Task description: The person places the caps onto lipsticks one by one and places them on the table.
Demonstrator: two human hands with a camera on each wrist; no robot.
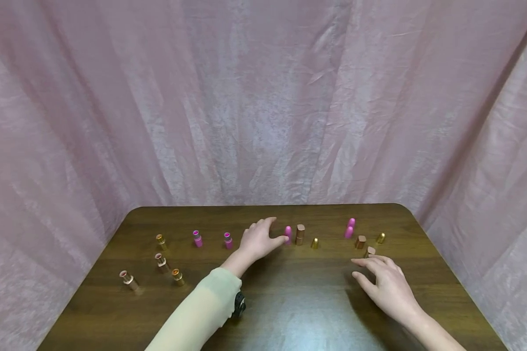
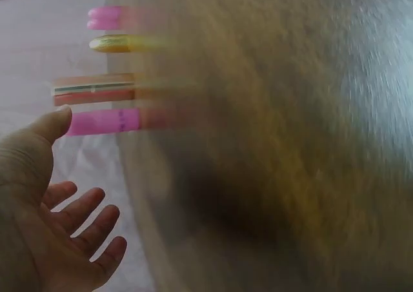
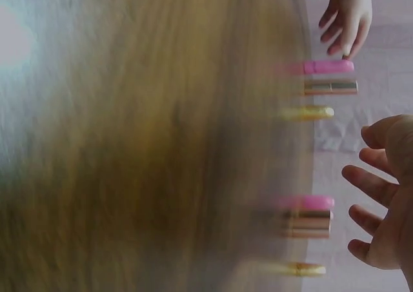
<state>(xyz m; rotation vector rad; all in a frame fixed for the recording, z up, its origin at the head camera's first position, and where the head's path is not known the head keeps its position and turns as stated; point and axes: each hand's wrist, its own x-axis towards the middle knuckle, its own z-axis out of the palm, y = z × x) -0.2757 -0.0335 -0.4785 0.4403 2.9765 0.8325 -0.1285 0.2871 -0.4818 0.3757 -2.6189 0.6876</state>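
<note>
My left hand (image 1: 256, 241) is spread, its thumb by a capped pink lipstick (image 2: 103, 121) that stands upright; whether they touch I cannot tell. Right of it stands a taller rose-gold lipstick (image 1: 300, 235), then a gold rounded cap (image 1: 314, 243). My right hand (image 1: 384, 285), fingers apart and holding nothing, hovers just in front of a rose-gold cap (image 1: 370, 251), which it partly hides. Behind stand another rose-gold cap (image 1: 360, 242), two pink caps, the nearer pink cap (image 1: 349, 232) overlapping the farther, and a gold cap (image 1: 381, 238).
On the left of the brown table (image 1: 307, 312) stand several uncapped lipsticks: two pink, the nearer-to-hand pink lipstick (image 1: 228, 241), two gold, such as the front gold lipstick (image 1: 177, 277), and two rose-gold, including the leftmost rose-gold lipstick (image 1: 129, 280). Pink curtains (image 1: 263, 122) hang behind.
</note>
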